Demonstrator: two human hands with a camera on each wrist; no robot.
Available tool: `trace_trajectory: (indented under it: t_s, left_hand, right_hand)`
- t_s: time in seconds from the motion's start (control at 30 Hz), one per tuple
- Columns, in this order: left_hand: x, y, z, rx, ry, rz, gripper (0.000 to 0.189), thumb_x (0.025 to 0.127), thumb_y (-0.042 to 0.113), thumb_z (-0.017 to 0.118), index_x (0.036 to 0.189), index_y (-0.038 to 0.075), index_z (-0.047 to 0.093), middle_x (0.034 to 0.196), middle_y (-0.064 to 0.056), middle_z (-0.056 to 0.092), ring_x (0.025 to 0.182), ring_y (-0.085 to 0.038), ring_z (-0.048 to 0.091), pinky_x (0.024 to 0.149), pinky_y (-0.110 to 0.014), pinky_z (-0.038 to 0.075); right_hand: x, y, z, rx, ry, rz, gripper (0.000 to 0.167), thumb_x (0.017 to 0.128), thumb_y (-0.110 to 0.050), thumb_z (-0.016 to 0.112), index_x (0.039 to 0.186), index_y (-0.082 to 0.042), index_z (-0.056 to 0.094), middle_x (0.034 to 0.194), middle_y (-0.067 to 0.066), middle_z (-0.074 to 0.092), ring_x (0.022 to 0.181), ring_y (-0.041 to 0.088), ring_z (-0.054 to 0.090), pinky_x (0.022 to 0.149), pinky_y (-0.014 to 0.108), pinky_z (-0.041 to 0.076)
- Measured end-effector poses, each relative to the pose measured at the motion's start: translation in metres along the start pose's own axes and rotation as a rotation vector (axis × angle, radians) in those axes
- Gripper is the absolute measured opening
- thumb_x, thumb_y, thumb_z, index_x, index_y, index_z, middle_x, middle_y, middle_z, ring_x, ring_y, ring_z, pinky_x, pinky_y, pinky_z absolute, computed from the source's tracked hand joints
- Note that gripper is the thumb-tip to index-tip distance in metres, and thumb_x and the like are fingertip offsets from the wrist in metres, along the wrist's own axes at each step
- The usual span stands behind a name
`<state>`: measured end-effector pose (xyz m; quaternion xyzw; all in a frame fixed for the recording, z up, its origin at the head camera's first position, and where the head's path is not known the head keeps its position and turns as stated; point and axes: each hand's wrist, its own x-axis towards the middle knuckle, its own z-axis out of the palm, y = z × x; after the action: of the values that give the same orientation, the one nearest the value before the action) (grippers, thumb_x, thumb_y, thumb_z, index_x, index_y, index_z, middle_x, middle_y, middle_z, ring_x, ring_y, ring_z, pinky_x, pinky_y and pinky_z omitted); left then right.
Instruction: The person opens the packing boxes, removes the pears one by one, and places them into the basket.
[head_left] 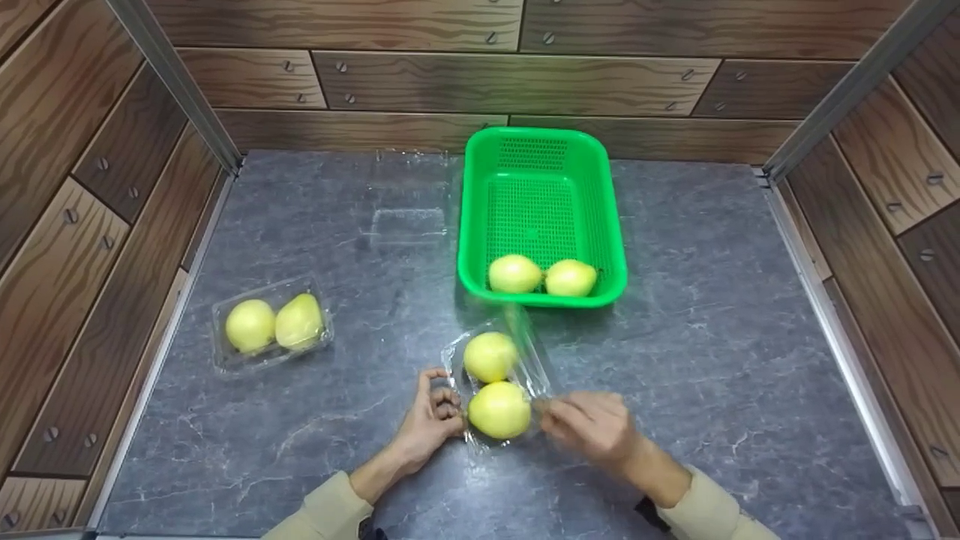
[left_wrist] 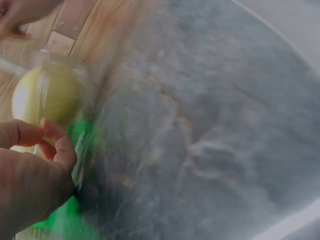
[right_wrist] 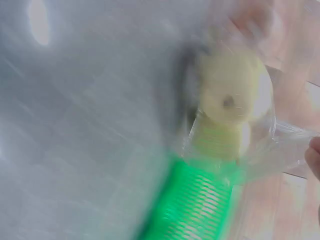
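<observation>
Your left hand (head_left: pixel 431 421) pinches the left rim of the clear container (head_left: pixel 453 354), which holds two pears (head_left: pixel 499 410) just short of the green basket (head_left: pixel 468 225), while your right hand (head_left: pixel 592 427) grips its lid (head_left: pixel 537 364), which should fold evenly without pressing the pears.

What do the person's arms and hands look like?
The sleeves are pale beige and end near the wrists. The left hand and right hand are bare, without gloves. A black bit peeks out by each sleeve, too little to tell what.
</observation>
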<state>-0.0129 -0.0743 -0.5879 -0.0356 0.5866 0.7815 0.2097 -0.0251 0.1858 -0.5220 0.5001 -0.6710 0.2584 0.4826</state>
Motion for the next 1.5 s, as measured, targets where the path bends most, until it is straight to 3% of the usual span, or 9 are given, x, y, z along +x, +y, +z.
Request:
trace_trajectory:
  t_s: [0.17, 0.7, 0.93, 1.3, 1.5]
  left_hand:
    - [-0.001, 0.002, -0.004, -0.036, 0.006, -0.004, 0.076, 0.079, -0.02, 0.061, 0.142, 0.004, 0.026, 0.098, 0.0, 0.051, 0.079, -0.01, 0.056, 0.068, -0.024, 0.058]
    - [0.0, 0.011, -0.006, 0.005, -0.021, -0.015, 0.076, 0.08, -0.018, 0.063, 0.144, 0.002, 0.027, 0.1, -0.003, 0.054, 0.077, -0.01, 0.057, 0.067, -0.023, 0.058]
    - [0.0, 0.017, -0.009, 0.025, -0.055, -0.032, 0.075, 0.08, -0.018, 0.061, 0.143, 0.003, 0.027, 0.107, -0.008, 0.059, 0.077, -0.012, 0.059, 0.069, -0.023, 0.06]
    - [0.001, 0.02, -0.012, 0.031, -0.072, -0.033, 0.072, 0.082, -0.018, 0.063, 0.141, 0.003, 0.028, 0.102, -0.005, 0.057, 0.076, -0.01, 0.06, 0.067, -0.023, 0.061]
    - [0.001, 0.022, -0.013, 0.042, -0.076, -0.044, 0.072, 0.081, -0.018, 0.062, 0.141, 0.003, 0.028, 0.101, -0.005, 0.057, 0.075, -0.01, 0.059, 0.066, -0.023, 0.06]
  right_hand:
    - [0.011, -0.001, -0.002, 0.066, 0.013, 0.029, 0.027, 0.096, -0.003, 0.067, 0.069, 0.001, 0.072, 0.061, 0.008, 0.068, 0.048, 0.013, 0.062, 0.049, 0.014, 0.056]
    - [-0.01, -0.01, -0.01, 0.022, -0.026, 0.182, 0.023, 0.094, -0.01, 0.071, 0.071, -0.006, 0.073, 0.064, 0.002, 0.069, 0.051, 0.012, 0.062, 0.049, 0.02, 0.056]
    - [-0.006, -0.01, -0.015, 0.077, 0.009, 0.24, 0.024, 0.093, -0.013, 0.075, 0.07, -0.006, 0.07, 0.064, 0.001, 0.066, 0.051, 0.009, 0.06, 0.047, 0.017, 0.052]
    - [0.005, -0.001, -0.028, 0.161, 0.066, 0.301, 0.035, 0.095, -0.017, 0.076, 0.066, 0.0, 0.066, 0.063, 0.006, 0.061, 0.049, 0.013, 0.056, 0.048, 0.016, 0.053]
    - [0.005, 0.002, -0.036, 0.179, 0.059, 0.389, 0.036, 0.095, -0.022, 0.077, 0.07, 0.002, 0.067, 0.066, 0.008, 0.061, 0.054, 0.014, 0.059, 0.052, 0.016, 0.056]
